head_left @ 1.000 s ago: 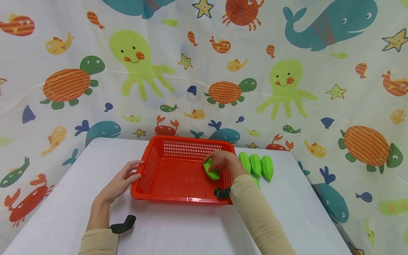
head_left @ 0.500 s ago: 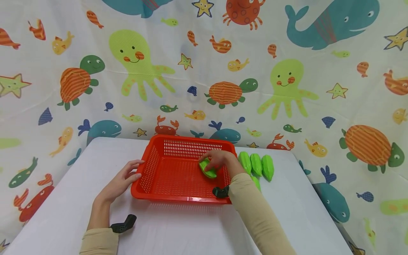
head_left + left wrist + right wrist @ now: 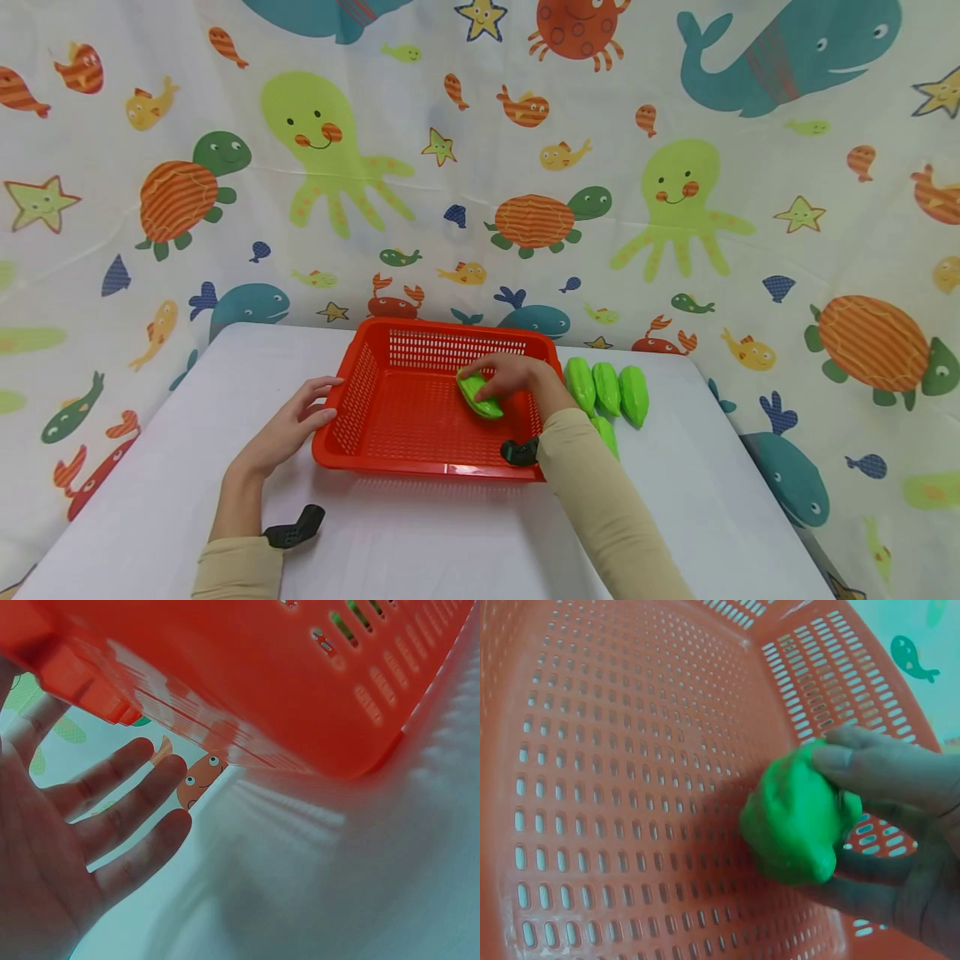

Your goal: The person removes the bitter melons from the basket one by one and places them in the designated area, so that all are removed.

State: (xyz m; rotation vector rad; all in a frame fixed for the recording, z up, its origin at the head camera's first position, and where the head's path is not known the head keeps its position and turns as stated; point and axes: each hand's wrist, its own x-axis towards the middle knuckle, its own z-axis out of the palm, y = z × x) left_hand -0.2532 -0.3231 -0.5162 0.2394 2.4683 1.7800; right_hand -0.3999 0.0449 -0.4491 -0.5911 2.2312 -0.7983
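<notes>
A red plastic basket (image 3: 420, 417) with slotted walls sits on the white table. Inside its right half, my right hand (image 3: 512, 375) holds a bright green star fruit (image 3: 480, 398) between thumb and fingers. The right wrist view has the star fruit (image 3: 799, 817) end-on, its lobes showing, just over the slotted basket floor (image 3: 630, 787). My left hand (image 3: 288, 421) is at the basket's left rim, fingertips at the edge. In the left wrist view the fingers (image 3: 127, 817) of that hand are spread and nearly straight beside the basket's outer wall (image 3: 247, 682).
Several more green star fruits (image 3: 606, 388) lie on the table just right of the basket, one partly hidden by the right sleeve (image 3: 600, 492). A white curtain (image 3: 465, 100) printed with sea animals hangs behind and beside the table (image 3: 420, 542).
My right hand has moved left inside the basket with the star fruit, away from the right wall. The left hand stays at the left rim.
</notes>
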